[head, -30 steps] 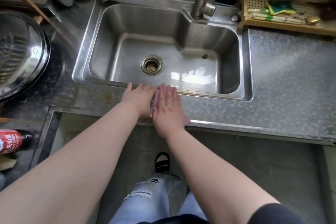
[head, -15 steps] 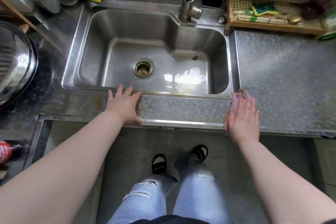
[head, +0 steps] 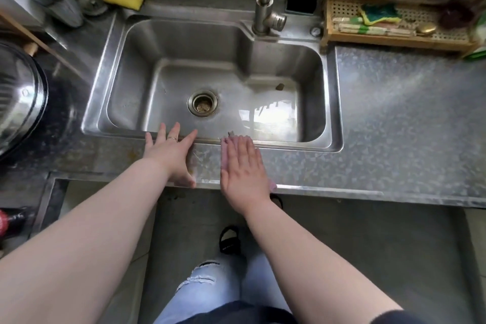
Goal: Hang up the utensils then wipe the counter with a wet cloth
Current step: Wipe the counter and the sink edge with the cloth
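Right hand (head: 243,166) fingers straight, together, pressing pink cloth (head: 272,186) flat on bench (head: 394,126). Left hand (head: 171,151) fingers spread, released, resting on bench by sink (head: 334,113) rim.

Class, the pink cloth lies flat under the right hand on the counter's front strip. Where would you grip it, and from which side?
Grip the cloth at the corner peeking past the right hand near the counter edge, coming from the front: only that corner shows and looks free.
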Available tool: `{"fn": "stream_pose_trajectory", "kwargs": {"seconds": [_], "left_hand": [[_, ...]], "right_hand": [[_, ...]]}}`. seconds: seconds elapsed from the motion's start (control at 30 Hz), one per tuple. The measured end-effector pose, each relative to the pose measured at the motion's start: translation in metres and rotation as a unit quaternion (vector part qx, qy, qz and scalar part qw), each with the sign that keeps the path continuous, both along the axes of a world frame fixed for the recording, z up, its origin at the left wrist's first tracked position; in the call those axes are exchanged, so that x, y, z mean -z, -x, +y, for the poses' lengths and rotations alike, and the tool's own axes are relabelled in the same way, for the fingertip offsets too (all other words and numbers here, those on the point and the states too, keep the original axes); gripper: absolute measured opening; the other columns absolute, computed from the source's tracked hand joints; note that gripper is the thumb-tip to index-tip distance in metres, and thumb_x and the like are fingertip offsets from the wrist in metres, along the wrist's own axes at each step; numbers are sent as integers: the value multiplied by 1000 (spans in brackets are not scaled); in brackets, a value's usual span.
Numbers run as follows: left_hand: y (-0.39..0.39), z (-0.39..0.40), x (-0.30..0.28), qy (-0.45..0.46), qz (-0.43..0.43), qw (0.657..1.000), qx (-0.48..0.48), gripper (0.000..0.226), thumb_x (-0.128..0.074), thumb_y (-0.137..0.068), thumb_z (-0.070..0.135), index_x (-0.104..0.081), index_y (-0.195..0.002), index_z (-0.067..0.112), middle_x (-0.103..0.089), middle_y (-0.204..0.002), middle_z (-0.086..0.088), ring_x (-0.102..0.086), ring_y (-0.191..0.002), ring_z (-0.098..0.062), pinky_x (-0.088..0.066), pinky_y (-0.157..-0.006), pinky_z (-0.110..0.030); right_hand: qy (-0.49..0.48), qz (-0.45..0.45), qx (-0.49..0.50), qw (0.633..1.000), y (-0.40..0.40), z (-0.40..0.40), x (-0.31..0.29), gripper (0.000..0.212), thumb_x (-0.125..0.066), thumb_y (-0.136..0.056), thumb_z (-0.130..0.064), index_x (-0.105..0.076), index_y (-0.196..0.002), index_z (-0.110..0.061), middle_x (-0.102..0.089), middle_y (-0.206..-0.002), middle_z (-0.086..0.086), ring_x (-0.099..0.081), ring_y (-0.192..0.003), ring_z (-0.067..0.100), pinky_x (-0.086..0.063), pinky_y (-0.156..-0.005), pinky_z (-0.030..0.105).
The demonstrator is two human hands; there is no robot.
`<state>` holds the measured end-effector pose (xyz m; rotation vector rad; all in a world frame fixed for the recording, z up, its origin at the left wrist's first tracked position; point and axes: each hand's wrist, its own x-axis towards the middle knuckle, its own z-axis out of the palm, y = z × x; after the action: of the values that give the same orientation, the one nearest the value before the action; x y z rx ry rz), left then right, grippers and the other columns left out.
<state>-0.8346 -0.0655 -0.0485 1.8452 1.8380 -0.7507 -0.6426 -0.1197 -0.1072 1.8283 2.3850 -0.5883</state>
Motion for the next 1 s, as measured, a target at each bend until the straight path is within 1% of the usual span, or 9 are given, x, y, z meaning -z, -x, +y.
{"fn": "stream_pose_trajectory", "kwargs": {"seconds": [0.17, 0.33, 0.43, 0.53, 0.63, 0.73, 0.83, 0.9, 1.0], "left_hand": [[8, -7, 1, -33, -10, 999, -12, 144, -77, -48, 75, 17, -153, 44, 15, -166, -6, 16, -151, -37, 2, -120, -61], [19, -45, 8, -112, -40, 985, -122, 140, -69, -54, 82, 19, -154, 39, 14, -166, -9, 13, -151, -37, 1, -120, -59], [24, -72, 11, -146, -61, 965, -209, 136, -70, -61, 78, 18, -155, 35, 13, -166, -10, 11, -152, -37, -1, -121, -57], [35, -91, 15, -190, -89, 921, -327, 133, -76, -65, 69, 12, -157, 32, 12, -166, -10, 8, -152, -35, -6, -122, -54], [53, -107, 20, -216, -96, 875, -423, 127, -78, -72, 58, 8, -158, 24, 10, -165, -13, 4, -152, -37, -11, -122, -51], [75, -114, 27, -214, -86, 852, -470, 123, -77, -77, 51, 7, -158, 12, 14, -165, -16, 5, -152, -36, -10, -123, -47], [97, -112, 34, -191, -78, 849, -486, 123, -74, -79, 53, 10, -157, 8, 22, -164, -13, 11, -153, -31, -6, -124, -43], [108, -107, 34, -166, -70, 862, -474, 118, -68, -82, 56, 10, -157, 10, 26, -163, -9, 16, -152, -27, -4, -124, -44], [119, -102, 31, -119, -55, 891, -434, 109, -60, -85, 60, 7, -158, 13, 24, -164, -7, 16, -152, -28, -3, -123, -50]], "right_hand": [[-27, -12, -53, 998, -79, -7, 6, 73, -25, -100, -45, -2, -162, -16, 3, -170, 8, 10, -156, 25, -4, -127, 45], [-56, -45, -107, 992, -114, -3, 4, 73, -35, -99, -42, -14, -161, -10, -6, -168, 14, -3, -156, 31, -4, -125, 44], [-61, -42, -171, 982, -82, 5, 2, 76, -39, -97, -45, -16, -161, -12, -9, -168, 15, -4, -156, 32, -3, -125, 44], [-73, -35, -243, 967, -30, 13, 5, 77, -40, -97, -51, -20, -160, -10, -16, -167, 16, -8, -155, 35, -5, -124, 45], [-62, -17, -290, 955, 27, 20, 7, 80, -33, -99, -54, -10, -161, -10, -9, -168, 17, -1, -155, 35, -2, -124, 46], [-49, 1, -312, 949, 73, 25, 6, 79, -29, -99, -55, -7, -162, -13, -5, -168, 17, 1, -155, 36, -1, -125, 47], [-50, 10, -340, 939, 115, 30, 9, 77, -27, -99, -55, -3, -162, -18, 0, -168, 16, 7, -155, 34, 2, -125, 47], [-55, 25, -349, 935, 140, 35, 9, 76, -32, -99, -53, -7, -162, -20, -4, -168, 16, 3, -156, 34, -1, -126, 49], [-55, 30, -372, 926, 172, 43, 9, 75, -29, -99, -53, -4, -162, -23, -1, -169, 13, 4, -156, 33, 2, -125, 51]]}}
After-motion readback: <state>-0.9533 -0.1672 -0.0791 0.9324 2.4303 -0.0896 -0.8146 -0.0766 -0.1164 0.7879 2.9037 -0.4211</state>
